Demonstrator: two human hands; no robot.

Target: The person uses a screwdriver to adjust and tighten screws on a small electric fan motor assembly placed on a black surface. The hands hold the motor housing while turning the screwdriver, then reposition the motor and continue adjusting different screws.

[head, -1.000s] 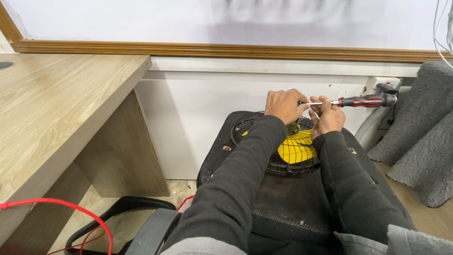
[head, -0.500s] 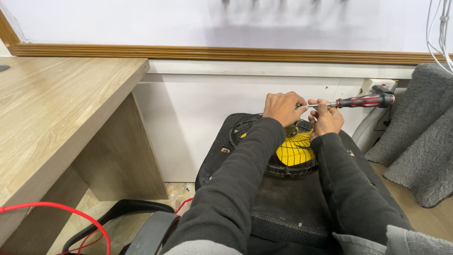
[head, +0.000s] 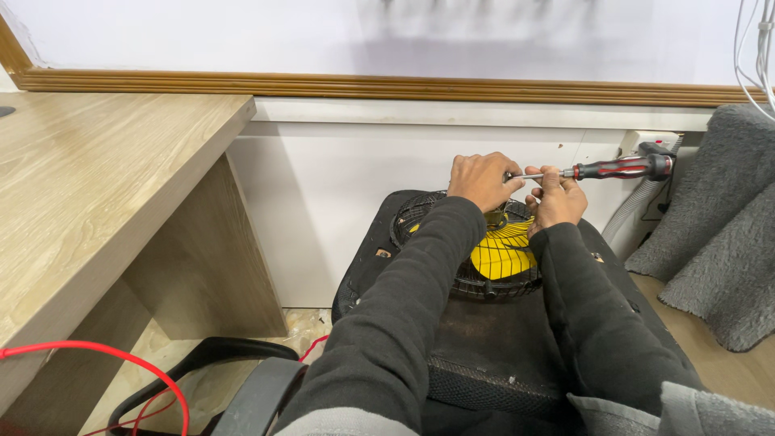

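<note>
A small round fan (head: 484, 250) with a black wire grille and yellow blades lies flat on a black padded seat (head: 492, 339). My left hand (head: 482, 179) is closed at the fan's far rim, around the tip of a screwdriver's metal shaft. My right hand (head: 557, 199) grips the same shaft beside it. The screwdriver (head: 613, 169) has a red and black handle and lies level, pointing right past my right hand. What the tip touches is hidden by my fingers.
A light wooden desk (head: 97, 194) fills the left. A white wall panel with wooden trim (head: 387, 83) runs behind. Grey fleece fabric (head: 722, 234) hangs at the right, with a grey hose (head: 634, 206) and wall socket near it. A red cable (head: 113, 355) and black strap lie on the floor.
Both hands and the screwdriver stay at the fan's far rim; the handle has shifted only slightly. The view has tilted a little.
</note>
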